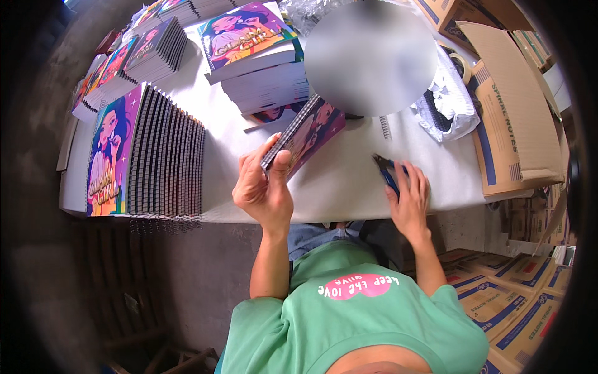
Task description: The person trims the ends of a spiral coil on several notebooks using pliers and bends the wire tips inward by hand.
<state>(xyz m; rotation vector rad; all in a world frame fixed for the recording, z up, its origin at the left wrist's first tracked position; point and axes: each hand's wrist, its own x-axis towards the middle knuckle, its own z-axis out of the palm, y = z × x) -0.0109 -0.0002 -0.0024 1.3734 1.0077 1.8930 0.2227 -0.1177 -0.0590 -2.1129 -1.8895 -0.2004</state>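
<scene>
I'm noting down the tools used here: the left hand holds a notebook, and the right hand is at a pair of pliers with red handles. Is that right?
Not quite: in the head view the pliers are blue-handled, not red-handled. The left hand does hold a notebook, and the right hand is at the pliers.

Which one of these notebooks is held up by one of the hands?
The notebook tilted in the left hand, the only one gripped; other notebooks on the table are grouped in stacks or rows.
</scene>
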